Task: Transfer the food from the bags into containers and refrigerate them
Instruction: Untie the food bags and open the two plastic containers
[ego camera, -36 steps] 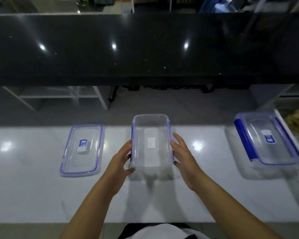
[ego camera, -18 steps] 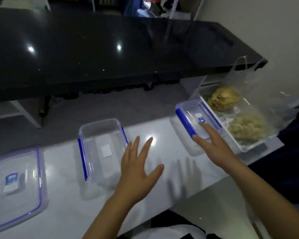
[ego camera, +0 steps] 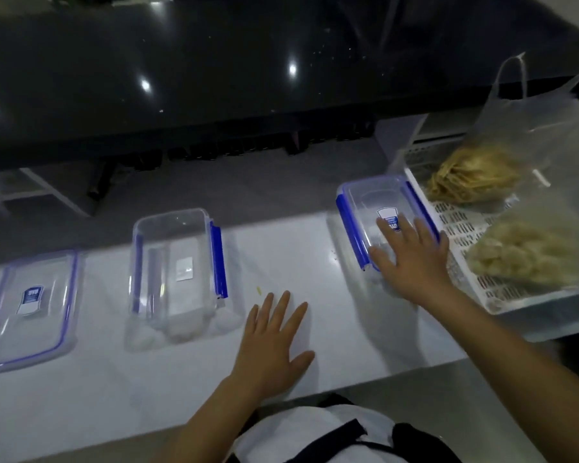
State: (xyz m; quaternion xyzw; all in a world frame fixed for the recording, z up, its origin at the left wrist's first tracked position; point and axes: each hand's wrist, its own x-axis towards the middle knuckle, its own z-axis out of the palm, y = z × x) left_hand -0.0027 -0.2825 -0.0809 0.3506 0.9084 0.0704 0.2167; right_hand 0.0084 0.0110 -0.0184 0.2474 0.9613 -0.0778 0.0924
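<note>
Just right of lidded container [ego camera: 375, 208]: slotted basket [ego camera: 462, 225] holding food bags [ego camera: 528, 252].

The right hand [ego camera: 415, 259] lies flat on a lidded box [ego camera: 375, 208]; bagged food [ego camera: 475, 177] sits in a tray [ego camera: 515, 300] just right of it. The left hand [ego camera: 274, 342] is spread over the counter [ego camera: 315, 262], an open box [ego camera: 178, 269] to its left.

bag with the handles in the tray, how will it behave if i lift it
Probably floppy: the bag is thin, see-through, creased film. Its food sits low in a pile, so it would likely sag and swing when lifted. Seems light, mostly air.
</note>
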